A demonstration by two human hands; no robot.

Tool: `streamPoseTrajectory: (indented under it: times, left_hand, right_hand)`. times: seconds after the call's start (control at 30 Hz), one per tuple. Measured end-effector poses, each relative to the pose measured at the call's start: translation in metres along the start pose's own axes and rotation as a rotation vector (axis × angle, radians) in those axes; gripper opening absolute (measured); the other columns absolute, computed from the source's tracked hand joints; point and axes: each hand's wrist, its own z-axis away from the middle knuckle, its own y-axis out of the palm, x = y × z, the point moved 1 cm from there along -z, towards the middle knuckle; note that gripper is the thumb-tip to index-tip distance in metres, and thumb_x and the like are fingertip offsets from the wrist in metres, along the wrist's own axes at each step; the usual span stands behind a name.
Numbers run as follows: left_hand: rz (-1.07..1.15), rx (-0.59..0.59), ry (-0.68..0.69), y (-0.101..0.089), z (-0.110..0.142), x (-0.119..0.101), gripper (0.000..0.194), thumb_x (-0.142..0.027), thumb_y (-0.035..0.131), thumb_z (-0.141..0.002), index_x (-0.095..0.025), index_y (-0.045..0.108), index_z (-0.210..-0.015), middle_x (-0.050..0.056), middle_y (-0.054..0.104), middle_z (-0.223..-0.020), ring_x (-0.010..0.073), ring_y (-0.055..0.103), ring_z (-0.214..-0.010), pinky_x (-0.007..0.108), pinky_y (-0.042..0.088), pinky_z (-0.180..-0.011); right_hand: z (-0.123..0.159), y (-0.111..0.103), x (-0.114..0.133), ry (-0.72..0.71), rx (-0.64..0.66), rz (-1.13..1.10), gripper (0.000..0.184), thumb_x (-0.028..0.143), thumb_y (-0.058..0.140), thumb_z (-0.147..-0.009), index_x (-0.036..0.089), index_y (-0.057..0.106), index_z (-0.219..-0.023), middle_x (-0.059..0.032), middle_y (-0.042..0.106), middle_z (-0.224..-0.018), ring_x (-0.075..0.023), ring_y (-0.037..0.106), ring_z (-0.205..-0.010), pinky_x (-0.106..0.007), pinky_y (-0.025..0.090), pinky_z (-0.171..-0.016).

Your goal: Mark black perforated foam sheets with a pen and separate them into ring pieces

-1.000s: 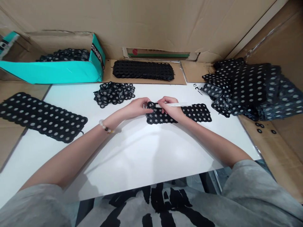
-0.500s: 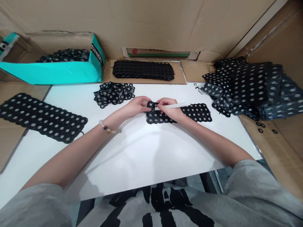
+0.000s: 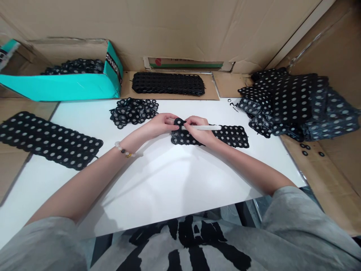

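On the white table lies a black strip of joined rings with pale centres [image 3: 235, 136]. My left hand [image 3: 163, 124] pinches the strip's far left corner between thumb and fingers. Close beside it, my right hand [image 3: 200, 131] is closed around a slim white pen-like tool [image 3: 214, 127], its outer end pointing right. The tool's working tip is hidden at the fingers by the pinched corner, so its kind is unclear. Part of the strip disappears beneath my right hand.
Behind my left hand sits a pile of loose black rings [image 3: 132, 112]. A similar strip [image 3: 50, 139] lies left, a stack of strips [image 3: 168, 83] at the back. A teal box [image 3: 62, 87] holds more rings. Dotted black pieces [image 3: 293, 98] are heaped right, near several loose rings [image 3: 305, 153].
The white tool has tilted, its outer end lower and further left. The pinched corner stands slightly higher between my hands. The whole view has shifted a little.
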Motion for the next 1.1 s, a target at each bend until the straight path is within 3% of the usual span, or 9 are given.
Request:
streamPoseTrajectory:
  times: [0.07, 0.17, 0.27, 0.37, 0.47, 0.6, 0.73, 0.9, 1.1]
  left_hand:
    - [-0.217, -0.012, 0.077, -0.002, 0.001, -0.002, 0.040, -0.039, 0.084, -0.066, -0.014, 0.070, -0.094, 0.003, 0.068, -0.079, 0.0173, 0.060, -0.074, 0.028, 0.044, -0.071]
    - [-0.471, 0.085, 0.118, -0.006, 0.001, -0.002, 0.035, -0.049, 0.076, -0.071, -0.016, 0.066, -0.075, 0.001, 0.062, -0.071, 0.0163, 0.053, -0.067, 0.027, 0.037, -0.062]
    - [-0.500, 0.138, 0.123, -0.010, -0.001, -0.001, 0.034, -0.051, 0.070, -0.072, -0.017, 0.067, -0.074, 0.000, 0.062, -0.071, 0.0163, 0.052, -0.066, 0.027, 0.035, -0.061]
    - [-0.486, 0.125, 0.127, -0.011, -0.002, 0.001, 0.035, -0.051, 0.069, -0.071, -0.017, 0.067, -0.076, 0.000, 0.063, -0.073, 0.0161, 0.051, -0.067, 0.027, 0.035, -0.061]
    - [-0.484, 0.089, 0.111, -0.011, -0.003, 0.003, 0.037, -0.053, 0.070, -0.070, -0.016, 0.067, -0.076, 0.000, 0.061, -0.070, 0.0151, 0.049, -0.065, 0.027, 0.033, -0.059]
    - [-0.501, 0.045, 0.079, -0.011, -0.003, 0.002, 0.037, -0.053, 0.073, -0.069, -0.017, 0.065, -0.071, -0.001, 0.056, -0.064, 0.0143, 0.045, -0.062, 0.027, 0.029, -0.057]
    - [-0.435, 0.115, 0.073, -0.013, -0.002, -0.001, 0.033, -0.049, 0.071, -0.071, -0.018, 0.062, -0.068, -0.001, 0.055, -0.064, 0.0142, 0.044, -0.061, 0.028, 0.029, -0.058]
    - [-0.317, 0.104, 0.059, -0.011, -0.002, 0.001, 0.027, -0.043, 0.072, -0.070, -0.019, 0.062, -0.065, 0.000, 0.054, -0.064, 0.0154, 0.045, -0.061, 0.029, 0.030, -0.059]
    - [-0.133, 0.034, -0.008, 0.000, -0.002, 0.004, 0.021, -0.032, 0.073, -0.069, -0.018, 0.059, -0.062, 0.001, 0.055, -0.064, 0.0147, 0.046, -0.061, 0.029, 0.034, -0.061]
  right_hand:
    - [-0.001, -0.002, -0.003, 0.069, -0.005, -0.130, 0.021, 0.035, 0.060, -0.085, 0.021, 0.059, -0.069, -0.0012, 0.068, -0.077, -0.0151, 0.058, -0.064, -0.029, 0.046, -0.062]
    - [-0.003, -0.006, -0.003, 0.127, -0.040, -0.246, 0.023, 0.039, 0.062, -0.085, 0.020, 0.061, -0.072, -0.0017, 0.071, -0.082, -0.0128, 0.058, -0.059, -0.026, 0.045, -0.055]
    - [-0.003, -0.006, 0.000, 0.180, -0.049, -0.318, 0.028, 0.043, 0.065, -0.084, 0.019, 0.060, -0.070, -0.0054, 0.075, -0.106, -0.0094, 0.059, -0.056, -0.023, 0.042, -0.047]
    - [0.000, -0.003, 0.003, 0.222, -0.016, -0.365, 0.031, 0.044, 0.067, -0.083, 0.018, 0.059, -0.068, -0.0083, 0.067, -0.135, -0.0069, 0.060, -0.055, -0.021, 0.039, -0.041]
    - [0.003, 0.000, 0.003, 0.229, 0.015, -0.323, 0.029, 0.039, 0.067, -0.082, 0.017, 0.060, -0.066, -0.0092, 0.061, -0.144, -0.0067, 0.061, -0.054, -0.022, 0.042, -0.041]
    - [0.003, 0.001, 0.001, 0.225, 0.034, -0.274, 0.025, 0.036, 0.065, -0.083, 0.017, 0.062, -0.066, -0.0092, 0.062, -0.143, -0.0075, 0.062, -0.053, -0.028, 0.052, -0.050]
    - [0.001, 0.000, 0.001, 0.218, 0.043, -0.254, 0.026, 0.034, 0.063, -0.084, 0.017, 0.060, -0.064, -0.0091, 0.065, -0.139, -0.0087, 0.063, -0.056, -0.033, 0.058, -0.064]
    - [0.003, -0.001, 0.009, 0.185, 0.043, -0.138, 0.022, 0.029, 0.060, -0.084, 0.019, 0.057, -0.065, -0.0082, 0.067, -0.134, -0.0155, 0.070, -0.080, -0.034, 0.059, -0.075]
    - [0.004, 0.004, 0.016, 0.007, 0.019, 0.028, 0.019, 0.021, 0.057, -0.086, 0.022, 0.052, -0.067, -0.0109, 0.072, -0.117, -0.0252, 0.066, -0.113, -0.041, 0.054, -0.096]
